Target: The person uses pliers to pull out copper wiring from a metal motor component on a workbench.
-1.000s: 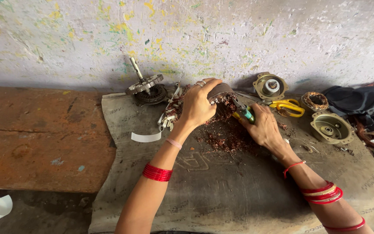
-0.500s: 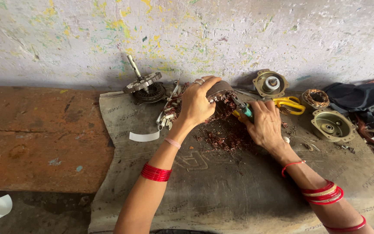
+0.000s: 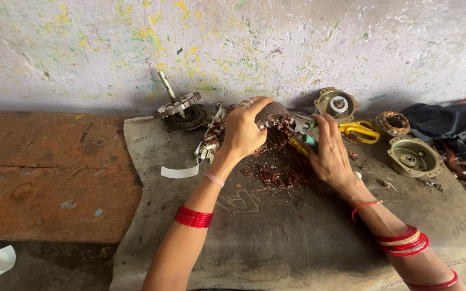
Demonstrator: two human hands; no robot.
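My left hand (image 3: 244, 132) grips a round motor stator (image 3: 274, 119) full of frayed copper winding, holding it on its side on a grey mat (image 3: 276, 237). My right hand (image 3: 330, 153) holds a pair of pliers (image 3: 304, 134) with green and yellow handles, jaws at the stator's right end. Bits of cut copper wire (image 3: 279, 175) lie scattered on the mat under both hands.
A rotor with shaft (image 3: 178, 105) leans by the wall. Yellow scissors (image 3: 360, 131), two metal end covers (image 3: 336, 103) (image 3: 413, 156), a small copper coil (image 3: 393, 122) and dark cloth (image 3: 451, 126) lie to the right. A white strip (image 3: 179, 172) rests at left.
Both hands have stayed on the stator and pliers, shifting only slightly. The view has drifted a little.
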